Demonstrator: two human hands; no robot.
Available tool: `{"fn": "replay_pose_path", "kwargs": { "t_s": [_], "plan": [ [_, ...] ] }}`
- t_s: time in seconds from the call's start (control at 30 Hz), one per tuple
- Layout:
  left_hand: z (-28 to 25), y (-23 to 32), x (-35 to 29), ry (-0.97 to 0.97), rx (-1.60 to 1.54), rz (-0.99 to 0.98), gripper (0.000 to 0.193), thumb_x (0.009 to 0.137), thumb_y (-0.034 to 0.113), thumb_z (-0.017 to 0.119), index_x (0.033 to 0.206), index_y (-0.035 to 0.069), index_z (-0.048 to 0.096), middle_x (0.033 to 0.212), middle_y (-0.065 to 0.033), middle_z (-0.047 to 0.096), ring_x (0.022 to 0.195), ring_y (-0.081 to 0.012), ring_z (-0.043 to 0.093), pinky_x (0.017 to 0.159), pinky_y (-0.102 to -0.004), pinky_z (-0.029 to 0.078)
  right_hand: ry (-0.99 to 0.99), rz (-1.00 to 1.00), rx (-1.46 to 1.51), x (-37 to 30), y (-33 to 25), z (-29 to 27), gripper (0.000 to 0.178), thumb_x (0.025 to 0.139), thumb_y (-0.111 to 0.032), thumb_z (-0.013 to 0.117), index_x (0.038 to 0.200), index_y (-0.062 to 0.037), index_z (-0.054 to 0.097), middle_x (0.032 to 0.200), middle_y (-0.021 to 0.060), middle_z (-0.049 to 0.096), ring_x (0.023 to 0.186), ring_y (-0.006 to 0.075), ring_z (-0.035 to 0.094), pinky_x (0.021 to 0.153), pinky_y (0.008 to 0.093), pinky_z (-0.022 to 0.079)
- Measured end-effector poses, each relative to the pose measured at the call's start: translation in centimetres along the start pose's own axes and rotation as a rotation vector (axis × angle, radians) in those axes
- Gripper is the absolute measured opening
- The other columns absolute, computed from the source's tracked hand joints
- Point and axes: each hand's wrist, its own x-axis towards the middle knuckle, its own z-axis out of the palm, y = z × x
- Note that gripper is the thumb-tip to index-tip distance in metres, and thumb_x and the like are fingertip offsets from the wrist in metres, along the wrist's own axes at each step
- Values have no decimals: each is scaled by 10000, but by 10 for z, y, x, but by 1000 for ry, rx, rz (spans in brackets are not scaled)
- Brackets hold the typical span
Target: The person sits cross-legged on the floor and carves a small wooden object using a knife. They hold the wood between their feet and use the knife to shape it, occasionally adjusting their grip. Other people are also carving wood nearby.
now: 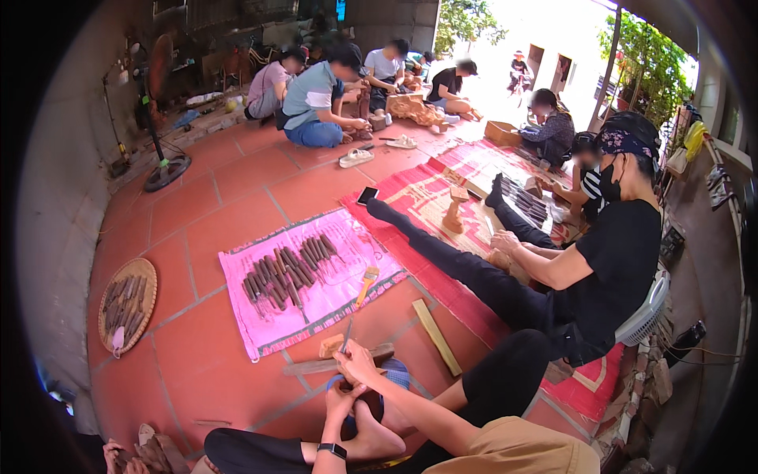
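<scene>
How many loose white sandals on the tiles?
2: the nearer sandal lies beyond the pink sheet, the other sandal farther back, to its right. More may be hidden.

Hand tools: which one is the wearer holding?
The slim tool jutting from the wearer's right hand; the tool bunches lie on the pink sheet and in the round basket.

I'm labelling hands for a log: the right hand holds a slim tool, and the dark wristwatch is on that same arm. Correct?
No: the head view shows the wristwatch on the wrist of the left hand; the right hand does hold a slim tool.
</scene>
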Motion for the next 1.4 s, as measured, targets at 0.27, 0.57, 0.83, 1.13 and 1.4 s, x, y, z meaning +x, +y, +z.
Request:
{"fn": "replay_pose_path", "kwargs": {
  "t_s": [0.27,0.57,0.83,1.13,1.4],
  "plan": [
    [5,-6,5,23,32,-24,572,707,356,852,1068,-47,666,908,-155,724,813,-249,701,729,-366,545,84,0,95,-1,-9,-8,196,856,-188,696,899,-29,589,698,126,632,640,229,634,618,361,485],
    [21,-14,18,106,62,53,923,671,240,841,1418,-53,385,1351,-289,475,1260,-411,481,1037,-430,411,110,28,137,-2,-2,-6,174,863,-164,679,923,-28,588,715,109,655,639,191,651,618,340,495],
    [38,-6,31,87,61,207,846,708,45,614,1486,-28,292,1435,-297,392,1334,-435,395,1134,-423,309,50,159,375,1,2,-5,152,904,-143,640,996,-26,607,733,71,666,650,141,646,614,298,496],
    [39,-32,50,35,-36,224,778,701,25,617,1435,-50,372,1416,-291,416,1318,-427,414,1110,-409,334,112,151,401,2,7,0,141,890,-170,664,945,-41,646,779,89,702,692,189,682,653,333,521],
    [23,-28,38,-149,-516,-75,774,741,-61,686,1413,-107,303,1212,-179,601,1070,-270,627,917,-348,511,64,121,385,5,14,4,93,875,-51,662,947,-2,628,816,64,691,787,123,678,710,259,528]
  ]
}}
